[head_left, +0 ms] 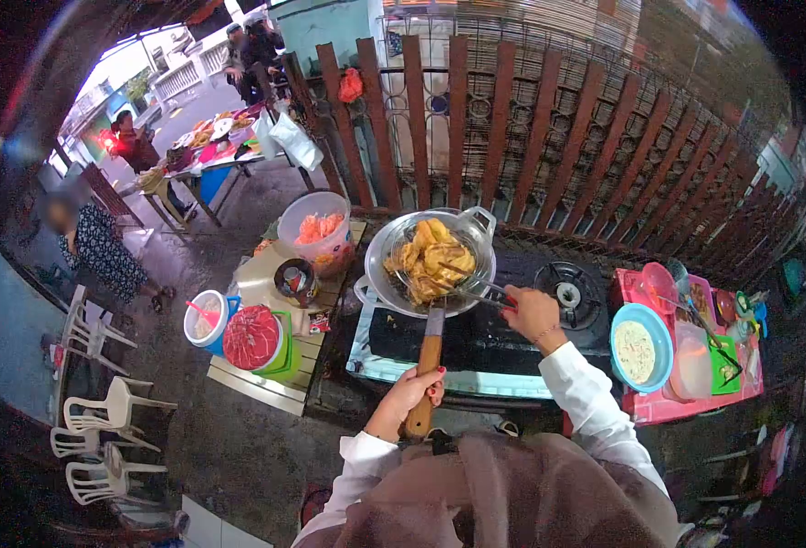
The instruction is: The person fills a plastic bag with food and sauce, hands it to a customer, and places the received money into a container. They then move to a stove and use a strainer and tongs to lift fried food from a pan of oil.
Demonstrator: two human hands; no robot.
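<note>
My left hand [411, 398] is wrapped round the wooden handle [426, 370] of a strainer, whose basket lies over a large metal pan [378, 248]. Golden fried food [438, 256] fills the strainer. From the right, my right hand [532, 315] grips metal tongs [485, 297], whose tips touch the food. The pan stands on the left side of a black two-burner stove [512, 336]; the right burner [567, 294] carries no pan.
To the right, a pink table [645, 408] holds a blue basin of batter [641, 353] and several bowls. At left are a tub [316, 228], buckets and white chairs [111, 406]. Behind the stove runs a wooden fence [458, 119]. A person [102, 242] stands at far left.
</note>
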